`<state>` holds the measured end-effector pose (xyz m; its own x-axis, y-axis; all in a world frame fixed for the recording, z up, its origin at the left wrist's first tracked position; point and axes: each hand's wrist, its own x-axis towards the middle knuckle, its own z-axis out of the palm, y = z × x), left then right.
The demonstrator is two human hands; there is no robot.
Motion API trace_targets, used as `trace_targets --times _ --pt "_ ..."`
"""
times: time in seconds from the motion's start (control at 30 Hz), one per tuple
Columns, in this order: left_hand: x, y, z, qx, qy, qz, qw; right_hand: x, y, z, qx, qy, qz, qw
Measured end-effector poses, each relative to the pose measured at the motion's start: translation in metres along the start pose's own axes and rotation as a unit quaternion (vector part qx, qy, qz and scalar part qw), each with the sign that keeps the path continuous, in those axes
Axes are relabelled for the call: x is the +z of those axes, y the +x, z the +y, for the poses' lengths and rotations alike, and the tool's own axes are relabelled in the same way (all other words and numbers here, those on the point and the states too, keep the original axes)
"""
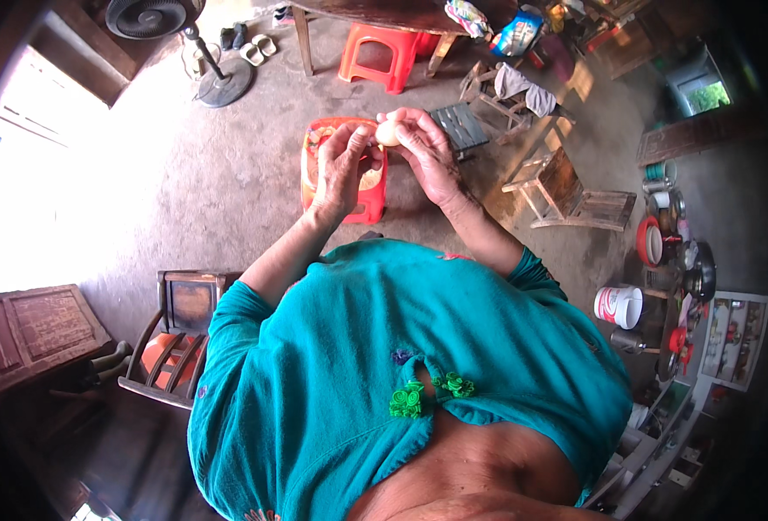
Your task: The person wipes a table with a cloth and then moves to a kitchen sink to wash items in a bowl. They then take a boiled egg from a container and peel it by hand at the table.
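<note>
My right hand [428, 156] holds a pale, rounded thing [388, 133] that looks like an egg, between thumb and fingers. Just left of it is my left hand [341, 166], its thumb and fingers bent close together near the egg-like thing. Whether a small piece is pinched there is too small to tell. Below both hands stands a red plastic stool [374, 203]. Its top bears something tan and some coloured bits, partly covered by my left hand.
A dark slatted stool [459, 127] and a wooden chair [570, 195] stand to the right. Ahead are a wooden table [397, 14], another red stool [390, 58] and a standing fan [224, 81]. A wooden armchair [192, 303] is on the left, a white bucket [618, 306] on the right.
</note>
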<state>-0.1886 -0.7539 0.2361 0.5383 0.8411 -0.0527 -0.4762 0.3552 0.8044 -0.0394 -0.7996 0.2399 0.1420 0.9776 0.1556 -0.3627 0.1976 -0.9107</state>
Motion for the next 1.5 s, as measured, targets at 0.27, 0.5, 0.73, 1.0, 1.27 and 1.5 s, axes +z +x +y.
trace_targets --times 0.27,0.5,0.73,1.0,1.27,1.5 --pt "-0.002 -0.001 -0.005 0.021 0.002 0.002 1.000 0.002 0.001 -0.001 0.000 0.001 0.004 1.000" --pt "0.001 -0.001 -0.011 0.055 0.016 0.022 0.998 0.003 -0.001 -0.001 -0.030 -0.069 0.015 0.997" --pt "0.004 0.000 -0.005 0.051 0.091 0.017 0.994 0.001 -0.002 -0.001 -0.047 -0.102 0.015 0.994" --pt "0.006 0.000 -0.002 0.067 0.154 0.019 0.986 -0.002 -0.003 0.008 -0.078 -0.136 0.014 0.987" --pt "-0.001 0.004 -0.011 0.025 0.019 0.033 0.999 0.002 -0.004 0.004 -0.080 -0.146 0.016 0.986" --pt "-0.003 0.002 -0.014 -0.016 -0.072 0.031 0.997 0.002 -0.005 0.004 -0.073 -0.164 0.034 0.983"
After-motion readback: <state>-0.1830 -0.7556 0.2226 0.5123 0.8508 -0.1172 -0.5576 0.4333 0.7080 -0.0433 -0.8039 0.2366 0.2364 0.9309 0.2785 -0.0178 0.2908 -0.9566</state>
